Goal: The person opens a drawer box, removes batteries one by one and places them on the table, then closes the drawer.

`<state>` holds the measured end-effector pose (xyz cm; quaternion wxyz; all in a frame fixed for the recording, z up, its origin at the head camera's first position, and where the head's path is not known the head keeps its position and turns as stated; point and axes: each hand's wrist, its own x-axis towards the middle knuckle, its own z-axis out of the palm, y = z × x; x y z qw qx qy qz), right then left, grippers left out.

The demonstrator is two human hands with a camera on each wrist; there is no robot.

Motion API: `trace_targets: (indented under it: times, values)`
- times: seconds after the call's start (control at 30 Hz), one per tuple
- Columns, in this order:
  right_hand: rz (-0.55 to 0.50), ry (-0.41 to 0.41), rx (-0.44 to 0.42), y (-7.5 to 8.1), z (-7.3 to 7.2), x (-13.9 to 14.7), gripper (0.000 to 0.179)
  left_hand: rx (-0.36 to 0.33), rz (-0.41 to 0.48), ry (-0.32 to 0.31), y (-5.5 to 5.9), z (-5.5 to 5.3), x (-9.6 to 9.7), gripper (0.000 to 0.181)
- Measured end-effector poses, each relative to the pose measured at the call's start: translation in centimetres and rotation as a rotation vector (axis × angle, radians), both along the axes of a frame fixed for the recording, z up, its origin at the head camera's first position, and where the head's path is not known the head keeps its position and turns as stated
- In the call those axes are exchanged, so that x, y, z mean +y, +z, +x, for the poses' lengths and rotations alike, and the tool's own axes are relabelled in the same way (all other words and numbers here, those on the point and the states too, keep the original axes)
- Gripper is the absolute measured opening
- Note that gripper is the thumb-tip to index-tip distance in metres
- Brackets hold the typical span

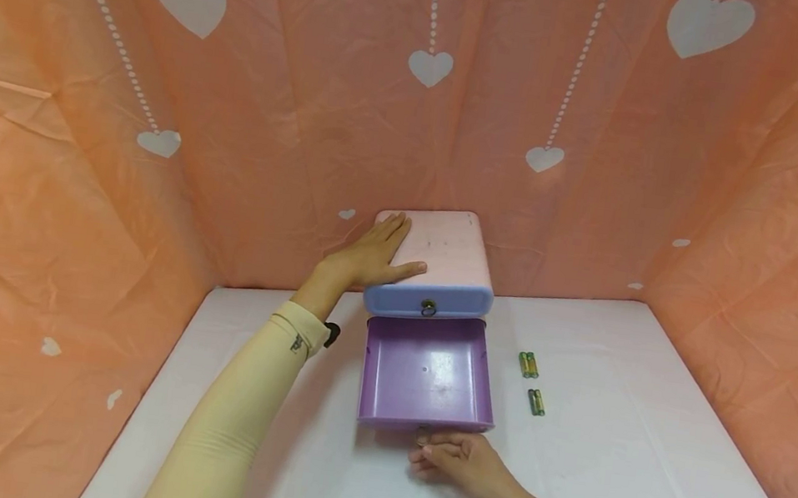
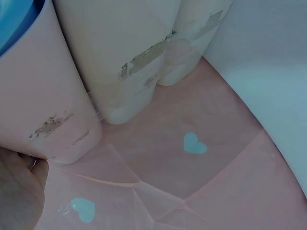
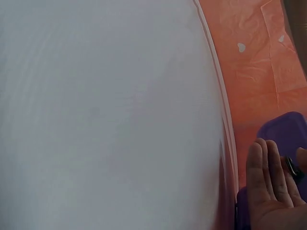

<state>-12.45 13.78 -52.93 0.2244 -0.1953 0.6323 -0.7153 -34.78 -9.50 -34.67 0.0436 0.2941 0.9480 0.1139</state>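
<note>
Pink-topped cabinet (image 1: pixel 445 247), purple drawer (image 1: pixel 418 390) standing out at six o'clock.
Step in hand, as judged: working the drawer by its ring pull (image 1: pixel 422 437), opening or closing unclear; the next move likely calls for a straight line with the cabinet braced. Left hand (image 1: pixel 371 254): fingers extended flat on the cabinet top's nine-o'clock side, gripping nothing. Right hand (image 1: pixel 454 462), drawer's five o'clock: fingers nearly closed, pinching the ring pull. Two battery pairs (image 1: pixel 526 365), drawer's three o'clock. Worktop (image 1: pixel 608 445): white, with orange sheet (image 1: pixel 327 105) printed with hearts (image 1: pixel 188 0) at nine, twelve and three o'clock.
</note>
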Motion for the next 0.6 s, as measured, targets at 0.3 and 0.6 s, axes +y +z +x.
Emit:
trace_targets:
  times: [0.3,0.6]
  values:
    - [0.028,-0.082,-0.055,-0.27,-0.03,-0.36,0.039,-0.012,0.016,-0.004,0.02,-0.09,0.08,0.107]
    - [-0.014,-0.114,-0.068,-0.02,0.13,-0.48,0.038,-0.012,0.016,0.002,0.10,-0.08,0.02,0.106]
